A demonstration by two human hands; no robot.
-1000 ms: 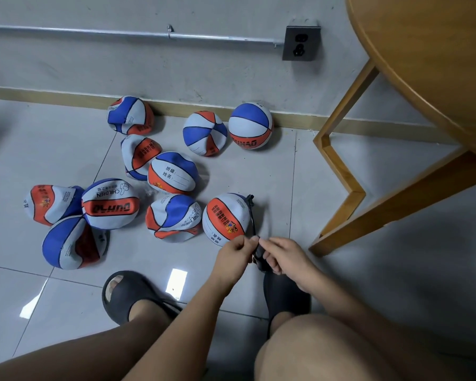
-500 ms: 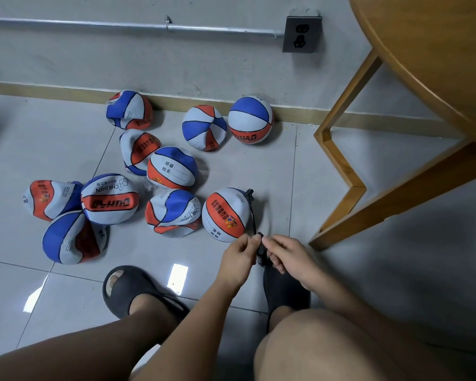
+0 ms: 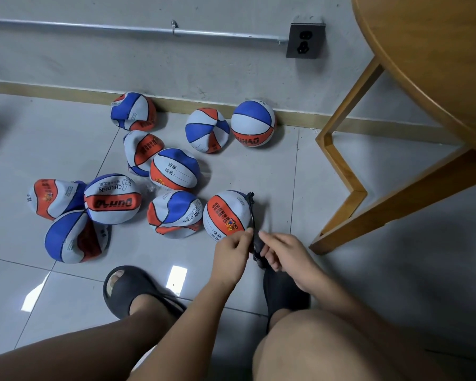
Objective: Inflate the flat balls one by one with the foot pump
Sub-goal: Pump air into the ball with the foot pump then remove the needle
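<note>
- Orange, white and blue, the nearest ball (image 3: 226,213) sits on the grey tiled floor (image 3: 275,171). It looks fairly round, and a black hose (image 3: 252,213) runs down its right side.
- Just below that ball, the left hand (image 3: 232,254) has its grip narrowed to a pinch, thumb and forefinger meeting on the hose.
- Below and right of the ball, the right hand (image 3: 289,257) curls its lower fingers round the hose's dark lower end. Its forefinger stretches toward the left thumb.
- The foot pump is hidden under the hands and the right slipper (image 3: 283,292), below the ball; I cannot make out its body.
- Touching the ball's left side lies a crumpled ball (image 3: 175,214).
- Further left of the ball, three flat balls (image 3: 112,199) huddle together.
- Above and left of the ball, two dented balls (image 3: 175,169) overlap.
- Well above the ball, against the skirting, a full round ball (image 3: 253,123) stands beside a caved-in one (image 3: 206,130).
- Below and left of the ball is the left slipper (image 3: 124,287).
</note>
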